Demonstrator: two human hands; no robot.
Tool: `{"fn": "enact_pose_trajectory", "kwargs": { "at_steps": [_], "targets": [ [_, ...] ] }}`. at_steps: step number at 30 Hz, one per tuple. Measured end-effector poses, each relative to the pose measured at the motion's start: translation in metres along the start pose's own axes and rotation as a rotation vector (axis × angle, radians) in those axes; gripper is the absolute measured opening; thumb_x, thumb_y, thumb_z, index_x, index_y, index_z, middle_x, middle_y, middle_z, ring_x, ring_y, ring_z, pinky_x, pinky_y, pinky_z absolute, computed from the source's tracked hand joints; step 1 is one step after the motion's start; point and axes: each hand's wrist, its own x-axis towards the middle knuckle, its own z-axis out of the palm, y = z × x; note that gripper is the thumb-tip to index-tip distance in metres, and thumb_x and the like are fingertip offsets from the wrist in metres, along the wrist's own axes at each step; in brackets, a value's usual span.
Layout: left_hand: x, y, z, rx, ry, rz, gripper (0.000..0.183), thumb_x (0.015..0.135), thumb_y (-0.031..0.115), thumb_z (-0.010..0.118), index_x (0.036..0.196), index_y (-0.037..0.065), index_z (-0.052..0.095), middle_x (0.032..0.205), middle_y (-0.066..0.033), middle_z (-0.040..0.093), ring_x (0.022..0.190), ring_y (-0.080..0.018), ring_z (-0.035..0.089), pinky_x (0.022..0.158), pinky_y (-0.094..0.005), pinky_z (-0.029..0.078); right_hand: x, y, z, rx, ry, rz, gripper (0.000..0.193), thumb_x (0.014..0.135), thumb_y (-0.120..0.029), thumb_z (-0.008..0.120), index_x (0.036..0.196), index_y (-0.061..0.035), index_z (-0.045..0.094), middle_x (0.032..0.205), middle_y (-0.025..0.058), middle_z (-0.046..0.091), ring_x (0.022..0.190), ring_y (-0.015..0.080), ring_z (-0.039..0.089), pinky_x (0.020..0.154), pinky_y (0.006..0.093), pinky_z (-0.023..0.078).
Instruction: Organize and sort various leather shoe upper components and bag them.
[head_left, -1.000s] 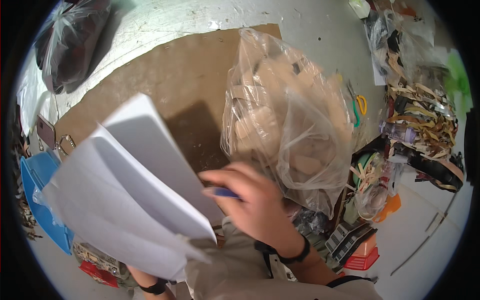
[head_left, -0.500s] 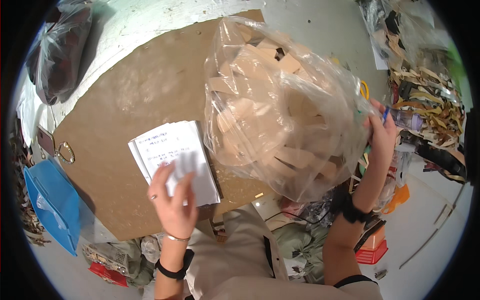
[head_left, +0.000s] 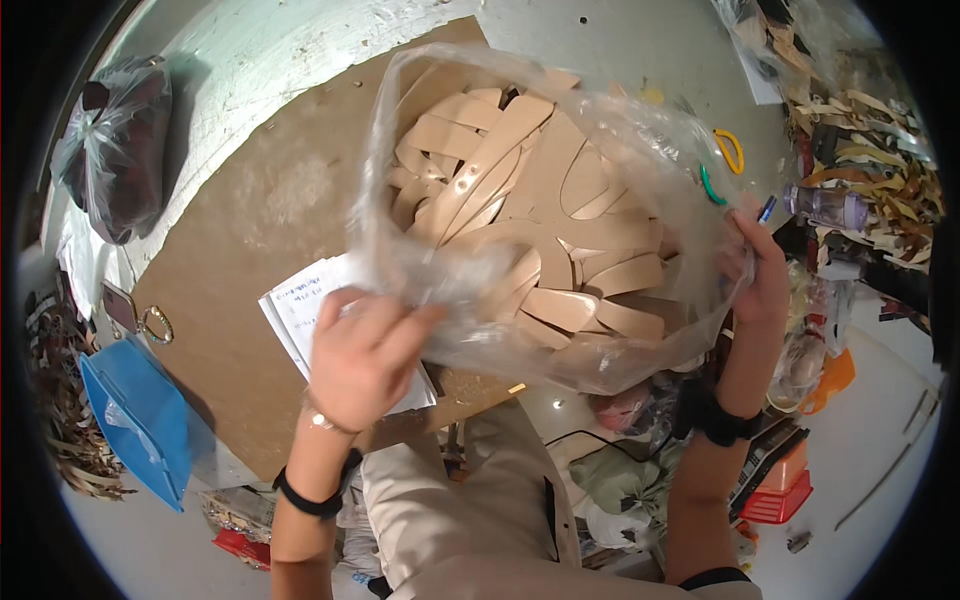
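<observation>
Head view: clear bag (head_left: 560,215) stretched between left hand (head_left: 365,355) and right hand (head_left: 760,275).

Single head view, looking steeply down, close over brown board (head_left: 240,240) (fisheye-bent edges).

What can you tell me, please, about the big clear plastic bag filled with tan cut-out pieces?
The big clear plastic bag is thin, crinkled and glossy, bulging with flat tan cut-out pieces, long and rounded like shoe insoles. It sits over the brown board. The left hand grips its near edge; the right hand, also holding a blue pen, grips its right side.
</observation>
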Motion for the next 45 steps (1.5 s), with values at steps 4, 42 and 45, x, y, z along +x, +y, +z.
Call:
{"fn": "enact_pose_trajectory", "kwargs": {
  "at_steps": [4, 42, 45],
  "targets": [
    [-0.046, -0.022, 0.013, -0.107, -0.090, -0.310, 0.012, 0.071, 0.009, 0.068, 0.082, 0.003, 0.066, 0.092, -0.0107, 0.059, 0.078, -0.0332, 0.057, 0.082, -0.0402, 0.044, 0.045, 0.019, -0.009, -0.120, 0.111, -0.076, 0.032, 0.085, -0.007, 0.062, 0.116, -0.0096, 0.057, 0.086, -0.0052, 0.058, 0.070, 0.0036, 0.051, 0.056, 0.0195, 0.039],
    [0.057, -0.007, 0.046, -1.052, 0.283, -0.759, 0.023, 0.088, 0.015, 0.069, 0.101, -0.001, 0.059, 0.090, -0.0066, 0.063, 0.073, -0.0108, 0.058, 0.065, -0.0259, 0.048, -0.036, 0.033, 0.126, -1.154, 0.102, -0.504, 0.050, 0.079, -0.002, 0.066, 0.128, -0.0060, 0.056, 0.106, 0.0072, 0.063, 0.081, 0.0124, 0.059, 0.069, 0.0241, 0.047],
    [0.063, 0.001, 0.035, -1.182, 0.380, -0.801, 0.024, 0.090, 0.013, 0.066, 0.105, 0.000, 0.053, 0.086, -0.0036, 0.062, 0.073, -0.0076, 0.055, 0.065, -0.0233, 0.046, -0.034, 0.040, 0.129, -1.109, 0.060, -0.531, 0.055, 0.080, -0.001, 0.065, 0.133, -0.0094, 0.053, 0.102, 0.0060, 0.063, 0.076, 0.0117, 0.056, 0.068, 0.0244, 0.047]
  ]
}}
